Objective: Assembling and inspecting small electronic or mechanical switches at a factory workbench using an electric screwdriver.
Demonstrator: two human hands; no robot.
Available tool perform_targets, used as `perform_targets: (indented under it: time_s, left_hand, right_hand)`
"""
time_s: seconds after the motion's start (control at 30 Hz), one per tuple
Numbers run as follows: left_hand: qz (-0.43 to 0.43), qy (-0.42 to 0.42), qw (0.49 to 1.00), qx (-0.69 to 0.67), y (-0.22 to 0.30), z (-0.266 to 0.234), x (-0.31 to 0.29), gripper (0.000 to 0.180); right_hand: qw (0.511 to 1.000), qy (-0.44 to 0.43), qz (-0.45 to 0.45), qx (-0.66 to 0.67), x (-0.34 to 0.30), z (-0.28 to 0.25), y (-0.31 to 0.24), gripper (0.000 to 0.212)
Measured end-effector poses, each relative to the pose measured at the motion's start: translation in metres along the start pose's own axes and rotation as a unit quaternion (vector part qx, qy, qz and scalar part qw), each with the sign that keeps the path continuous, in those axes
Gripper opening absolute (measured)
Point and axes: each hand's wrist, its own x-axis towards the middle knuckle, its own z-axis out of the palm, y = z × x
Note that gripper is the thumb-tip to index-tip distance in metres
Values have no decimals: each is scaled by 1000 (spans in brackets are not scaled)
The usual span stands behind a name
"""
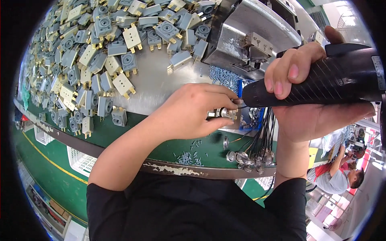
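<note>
One black power tool (pixel 341 74) is gripped in the right hand (pixel 297 114), its fingers curled round the barrel. One small part (pixel 221 113) with a shiny round end is pinched between the thumb and fingers of the left hand (pixel 199 106), near the tool's nose; whether the two are touching cannot be told. Two groups of screws (pixel 224 78) are seen, one blue tray (pixel 240 88), roughly eight overlapping wired metal discs (pixel 242 156), and grey-and-cream blocks (pixel 132 37) too many to be counted. The tool is held nearly level, its long axis running left to right, nose pointed left. The blocks are heaped on a bare metal sheet (pixel 148 80) over a green tabletop (pixel 173 146). One co-worker (pixel 337 180) is seen at far right; the floor (pixel 48 168) is green, yellow-lined.
</note>
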Motion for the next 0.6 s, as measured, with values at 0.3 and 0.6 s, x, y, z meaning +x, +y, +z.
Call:
perform_targets:
  time_s: [0.3, 0.6]
  left_hand:
    - [-9, -16, 1000, -7, 4, -3, 2, 29]
    - [5, 14, 1000, 21, 1, 1, -2, 28]
  right_hand:
    - [1000, 16, 18, -15, 0, 8, 2, 125]
    - [992, 115, 49, 17, -1, 7, 3, 125]
